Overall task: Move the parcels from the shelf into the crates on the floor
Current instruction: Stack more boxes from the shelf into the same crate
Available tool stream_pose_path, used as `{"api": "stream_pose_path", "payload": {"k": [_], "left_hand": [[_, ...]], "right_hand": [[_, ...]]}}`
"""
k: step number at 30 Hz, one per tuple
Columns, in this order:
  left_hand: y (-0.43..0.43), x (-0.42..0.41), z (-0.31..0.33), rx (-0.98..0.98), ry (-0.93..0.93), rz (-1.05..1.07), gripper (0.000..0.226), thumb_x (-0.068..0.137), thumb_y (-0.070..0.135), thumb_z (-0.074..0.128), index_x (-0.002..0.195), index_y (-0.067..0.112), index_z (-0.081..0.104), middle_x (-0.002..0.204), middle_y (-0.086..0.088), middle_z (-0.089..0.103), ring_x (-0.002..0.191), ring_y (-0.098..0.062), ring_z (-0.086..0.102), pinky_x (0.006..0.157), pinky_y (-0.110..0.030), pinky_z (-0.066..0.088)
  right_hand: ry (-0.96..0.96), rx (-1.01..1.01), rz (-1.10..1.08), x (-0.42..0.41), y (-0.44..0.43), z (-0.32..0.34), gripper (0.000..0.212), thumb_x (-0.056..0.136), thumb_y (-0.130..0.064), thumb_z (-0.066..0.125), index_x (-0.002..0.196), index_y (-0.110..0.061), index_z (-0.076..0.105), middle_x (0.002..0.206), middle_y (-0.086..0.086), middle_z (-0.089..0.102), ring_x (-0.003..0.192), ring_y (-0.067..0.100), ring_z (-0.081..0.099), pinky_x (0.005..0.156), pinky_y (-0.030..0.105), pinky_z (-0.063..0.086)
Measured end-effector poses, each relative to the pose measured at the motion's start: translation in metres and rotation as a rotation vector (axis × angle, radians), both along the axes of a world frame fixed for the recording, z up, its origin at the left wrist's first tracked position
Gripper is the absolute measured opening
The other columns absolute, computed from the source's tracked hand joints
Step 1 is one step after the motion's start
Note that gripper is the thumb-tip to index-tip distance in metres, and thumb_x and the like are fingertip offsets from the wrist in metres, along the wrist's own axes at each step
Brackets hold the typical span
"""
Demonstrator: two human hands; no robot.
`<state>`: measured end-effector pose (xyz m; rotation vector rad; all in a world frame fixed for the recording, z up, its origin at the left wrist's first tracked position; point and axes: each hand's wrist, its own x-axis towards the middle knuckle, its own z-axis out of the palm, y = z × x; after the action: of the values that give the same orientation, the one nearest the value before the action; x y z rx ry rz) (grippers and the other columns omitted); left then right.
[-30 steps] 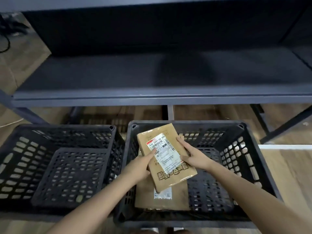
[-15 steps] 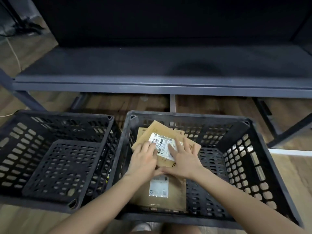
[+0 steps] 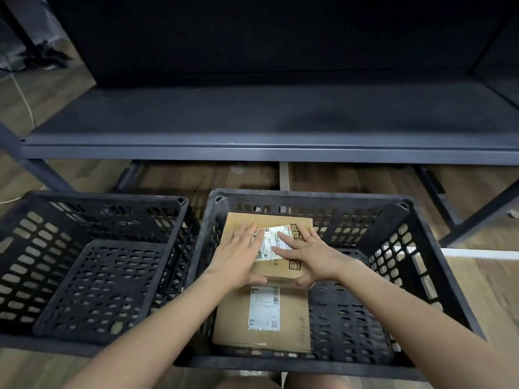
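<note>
A brown cardboard parcel (image 3: 276,269) with a white label lies flat at the back left of the right black crate (image 3: 421,256). My left hand (image 3: 237,256) and my right hand (image 3: 309,252) both press on its top with straight, spread fingers. The thumbs reach under its near edge. A second, larger brown parcel (image 3: 292,324) with a white label lies in the same crate nearer to me, partly under the first. The left black crate (image 3: 31,240) holds nothing. The dark shelf (image 3: 266,127) above shows no parcels.
The two crates stand side by side on a wooden floor (image 3: 483,304) in front of the shelf. Dark shelf legs (image 3: 483,209) slant down at the right and left. A cable (image 3: 24,99) runs across the floor at the far left.
The parcel was held tilted above the crate a second ago. Both hands have lowered it, turned it square and laid it flat at the crate's back left, palms now on top.
</note>
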<state>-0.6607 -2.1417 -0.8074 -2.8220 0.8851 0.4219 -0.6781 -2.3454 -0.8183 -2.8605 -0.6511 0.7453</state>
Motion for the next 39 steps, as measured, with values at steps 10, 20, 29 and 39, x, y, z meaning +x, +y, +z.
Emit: {"api": "stream_pose_path", "payload": {"k": [10,20,29,39], "left_hand": [[0.021,0.021,-0.003,0.007,0.062,0.038,0.098,0.084,0.05,0.062,0.151,0.013,0.0,0.159,-0.011,-0.009,0.147,-0.027,-0.003,0.119,-0.037,0.01],[0.019,0.019,-0.018,0.15,-0.041,-0.015,0.099,0.088,0.041,0.06,0.149,0.007,-0.009,0.157,-0.017,-0.012,0.146,-0.034,-0.007,0.119,-0.043,0.014],[0.026,0.022,-0.017,0.052,0.008,0.018,0.105,0.085,0.047,0.062,0.149,0.01,-0.012,0.156,-0.015,-0.018,0.145,-0.03,-0.013,0.121,-0.04,0.007],[0.018,0.03,-0.019,0.121,-0.045,-0.012,0.105,0.08,0.048,0.067,0.15,0.008,0.0,0.158,-0.018,-0.004,0.146,-0.035,-0.001,0.119,-0.042,0.016]], "right_hand": [[-0.183,0.011,-0.179,-0.001,0.003,-0.003,0.099,0.084,-0.056,0.056,0.151,-0.021,-0.008,0.158,0.007,-0.016,0.146,0.022,-0.014,0.119,0.034,-0.003],[-0.196,-0.074,-0.234,-0.011,0.015,-0.006,0.098,0.089,-0.036,0.06,0.149,-0.016,-0.014,0.155,0.009,-0.024,0.145,0.022,-0.017,0.11,0.031,0.032],[-0.247,0.005,-0.188,-0.01,0.019,-0.004,0.102,0.088,-0.051,0.055,0.148,-0.006,-0.013,0.157,0.011,-0.018,0.146,0.023,-0.015,0.115,0.029,-0.008],[-0.297,-0.107,-0.132,-0.009,0.022,-0.019,0.097,0.09,-0.047,0.053,0.147,0.0,-0.01,0.157,0.016,-0.013,0.146,0.028,-0.012,0.113,0.033,-0.014]]}}
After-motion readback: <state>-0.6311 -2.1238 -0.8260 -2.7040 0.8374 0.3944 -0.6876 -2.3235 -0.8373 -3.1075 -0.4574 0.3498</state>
